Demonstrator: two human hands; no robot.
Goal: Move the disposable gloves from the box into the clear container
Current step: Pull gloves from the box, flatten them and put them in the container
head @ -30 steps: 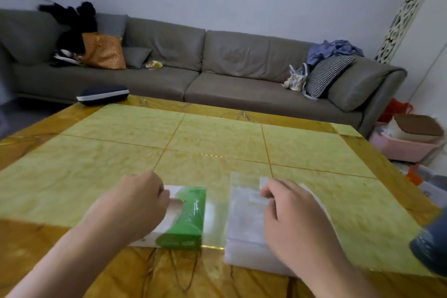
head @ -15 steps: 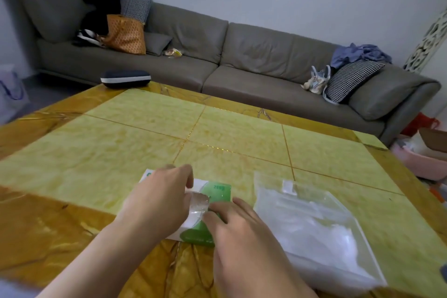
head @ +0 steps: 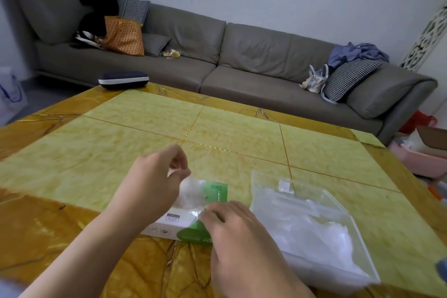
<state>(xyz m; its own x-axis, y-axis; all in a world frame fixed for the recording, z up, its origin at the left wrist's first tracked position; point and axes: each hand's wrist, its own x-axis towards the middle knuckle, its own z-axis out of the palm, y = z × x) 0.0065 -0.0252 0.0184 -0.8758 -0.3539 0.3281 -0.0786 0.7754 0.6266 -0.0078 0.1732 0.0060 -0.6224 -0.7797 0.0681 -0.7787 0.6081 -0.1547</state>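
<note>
My left hand (head: 154,184) pinches 1 glove wad (head: 191,192) rising from the green-and-white glove box (head: 217,192) at the table's near edge. My right hand (head: 238,230) presses the box flat-fingered. The clear container (head: 312,227) lies rightward, nearer my right hand.

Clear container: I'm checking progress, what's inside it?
The clear container holds a heap of thin translucent white gloves. Their number cannot be counted, and the right hand covers its near left corner.
</note>
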